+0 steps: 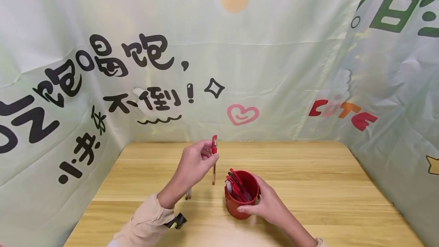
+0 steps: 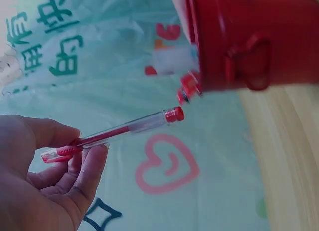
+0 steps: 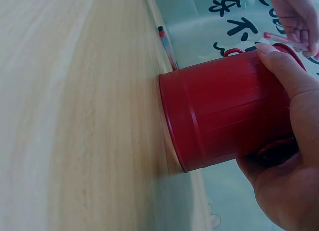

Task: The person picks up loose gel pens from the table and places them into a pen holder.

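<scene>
My left hand (image 1: pixel 193 165) pinches a clear-barrelled gel pen (image 1: pixel 214 146) with a red cap between thumb and fingers, above the table and left of the red bucket (image 1: pixel 238 210). In the left wrist view the pen (image 2: pixel 124 129) has red ink inside, and one end points toward the bucket (image 2: pixel 259 32). My right hand (image 1: pixel 271 203) grips the bucket's right side, thumb near the rim. Several pens (image 1: pixel 236 190), mostly red, lean inside the bucket. The right wrist view shows the bucket (image 3: pixel 224 111) upright on the table; its inside is hidden there.
Other pens (image 1: pixel 188 194) lie on the wooden table (image 1: pixel 308 170), partly hidden behind my left wrist; a blue and red pen (image 3: pixel 167 47) shows past the bucket in the right wrist view. A black device (image 1: pixel 176 221) sits at my left sleeve. Printed cloth (image 1: pixel 274 68) hangs around the table.
</scene>
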Action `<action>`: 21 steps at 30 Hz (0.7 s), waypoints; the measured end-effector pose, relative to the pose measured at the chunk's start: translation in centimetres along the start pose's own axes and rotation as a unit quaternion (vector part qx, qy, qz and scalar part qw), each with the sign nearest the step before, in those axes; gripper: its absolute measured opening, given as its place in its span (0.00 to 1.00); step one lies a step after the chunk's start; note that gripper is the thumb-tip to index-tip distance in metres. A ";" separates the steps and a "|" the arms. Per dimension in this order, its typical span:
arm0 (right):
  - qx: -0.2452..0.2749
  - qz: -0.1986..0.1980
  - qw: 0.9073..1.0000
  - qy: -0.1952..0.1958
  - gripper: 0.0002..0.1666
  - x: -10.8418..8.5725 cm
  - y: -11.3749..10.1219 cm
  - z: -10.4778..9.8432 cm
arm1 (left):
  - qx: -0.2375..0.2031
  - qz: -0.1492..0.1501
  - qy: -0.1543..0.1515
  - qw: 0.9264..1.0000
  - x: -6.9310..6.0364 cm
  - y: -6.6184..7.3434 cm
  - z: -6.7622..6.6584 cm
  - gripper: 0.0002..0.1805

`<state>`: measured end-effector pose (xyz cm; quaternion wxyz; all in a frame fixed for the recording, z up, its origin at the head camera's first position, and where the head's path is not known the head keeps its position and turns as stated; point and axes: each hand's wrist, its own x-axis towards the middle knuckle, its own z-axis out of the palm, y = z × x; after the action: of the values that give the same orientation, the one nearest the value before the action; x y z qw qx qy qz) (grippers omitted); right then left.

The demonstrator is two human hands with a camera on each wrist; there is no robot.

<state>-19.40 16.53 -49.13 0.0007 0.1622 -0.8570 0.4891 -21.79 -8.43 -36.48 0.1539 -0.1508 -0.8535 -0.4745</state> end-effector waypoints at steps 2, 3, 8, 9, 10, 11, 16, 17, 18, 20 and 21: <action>0.000 0.001 1.000 -0.001 0.59 0.0 0.0 0.0 | -0.017 -0.003 -0.011 1.000 -0.5 0.6 0.0 0.09; 0.001 0.000 1.000 -0.001 0.59 0.0 -0.1 0.0 | -0.025 -0.005 -0.015 1.000 -0.7 0.8 0.0 0.09; 0.007 -0.006 1.000 -0.003 0.59 -0.1 -0.1 0.0 | -0.068 -0.001 -0.035 0.997 -1.6 1.8 0.1 0.06; 0.009 -0.007 1.000 -0.003 0.59 -0.1 -0.1 0.0 | -0.078 0.002 -0.038 0.996 -1.8 1.9 0.2 0.06; 0.009 -0.008 1.000 -0.003 0.58 -0.1 -0.1 -0.1 | -0.089 0.004 -0.042 0.995 -1.9 2.0 0.3 0.05; 0.010 -0.009 1.000 -0.002 0.58 -0.1 -0.1 -0.1 | -0.100 0.005 -0.046 0.994 -2.1 2.0 0.4 0.05; 0.014 -0.013 1.000 -0.001 0.57 -0.1 0.0 -0.1 | -0.138 0.007 -0.059 0.989 -2.9 1.7 1.3 0.06; 0.015 -0.013 1.000 0.000 0.57 -0.1 0.0 -0.1 | -0.140 0.007 -0.060 0.988 -3.0 1.6 1.5 0.06; 0.015 -0.014 1.000 0.000 0.57 -0.1 0.0 -0.1 | -0.141 0.006 -0.062 0.988 -3.1 1.4 1.7 0.06; 0.016 -0.016 1.000 0.000 0.57 -0.1 0.0 -0.1 | -0.144 -0.001 -0.072 0.987 -3.4 1.2 2.1 0.06; 0.016 -0.016 1.000 -0.001 0.57 -0.1 0.1 -0.1 | -0.143 -0.003 -0.078 0.987 -3.6 1.1 2.3 0.06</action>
<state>-19.37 16.65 -49.14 0.0050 0.1766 -0.8463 0.5026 -18.41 -6.36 -38.25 0.0625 -0.2048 -0.7869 -0.5787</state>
